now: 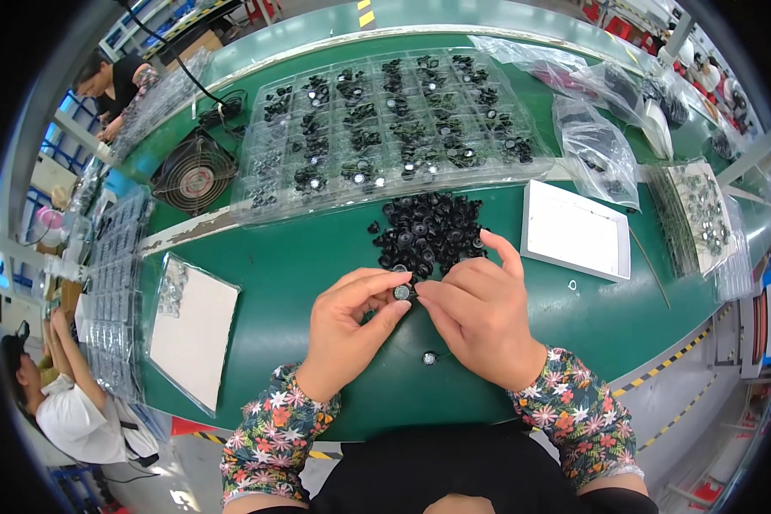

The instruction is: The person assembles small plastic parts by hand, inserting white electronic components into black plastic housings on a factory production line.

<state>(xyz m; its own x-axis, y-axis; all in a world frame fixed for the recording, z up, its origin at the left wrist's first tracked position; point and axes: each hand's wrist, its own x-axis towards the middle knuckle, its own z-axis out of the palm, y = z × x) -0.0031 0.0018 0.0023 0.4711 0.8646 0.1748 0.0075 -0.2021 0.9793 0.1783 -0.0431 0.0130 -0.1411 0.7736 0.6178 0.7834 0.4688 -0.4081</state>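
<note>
Between the thumb and forefinger of my left hand (351,321) is a small round black part with a pale, shiny face (402,293). My right hand (481,313) pinches at the right side of this same part, its fingertips nearly meeting those of the left; anything finer between them is too small to make out. Just beyond my fingers lies a heap of small black round parts (433,227) on the green tabletop (360,394). A single similar part with a light face (430,358) rests nearer to me, below my hands.
Behind the heap stands a clear compartment tray (385,128) filled with black parts. A black fan (194,174) sits to its left, a white box (576,231) to the right. Plastic bags (595,146) lie far right. A pale board (194,330) is at left. Other people work on the left.
</note>
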